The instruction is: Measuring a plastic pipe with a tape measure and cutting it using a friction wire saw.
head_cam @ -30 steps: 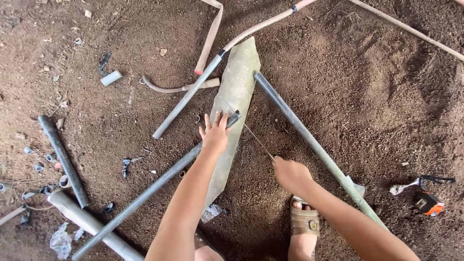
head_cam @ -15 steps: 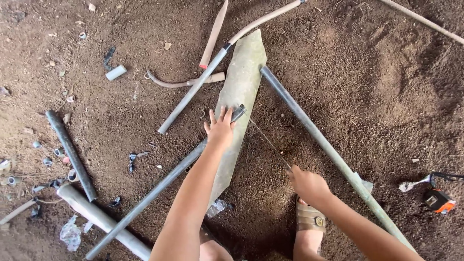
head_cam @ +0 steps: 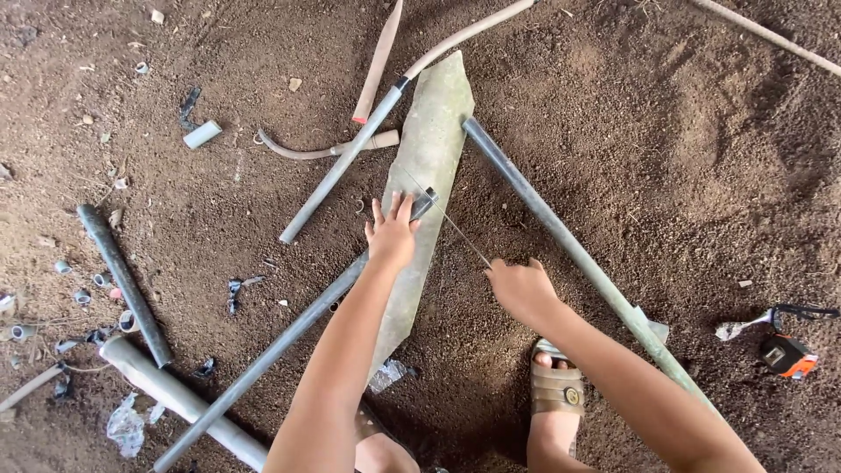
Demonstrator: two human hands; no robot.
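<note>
Currently sawing | left hand (head_cam: 392, 235) flat, pinning long grey plastic pipe (head_cam: 289, 328) on pale stone slab (head_cam: 434, 131) | right hand (head_cam: 521, 289) clamped on thin saw blade (head_cam: 451, 223) | pipe end uncut, 1 cut left

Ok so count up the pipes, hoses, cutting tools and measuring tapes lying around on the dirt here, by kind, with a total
Long grey pipes: 5, among them the pipe pinned under the left hand on the stone slab
Curved hoses: 2
Saw blades: 1, the thin blade in the right hand
Tape measures: 1, orange and black
Total: 9
</note>
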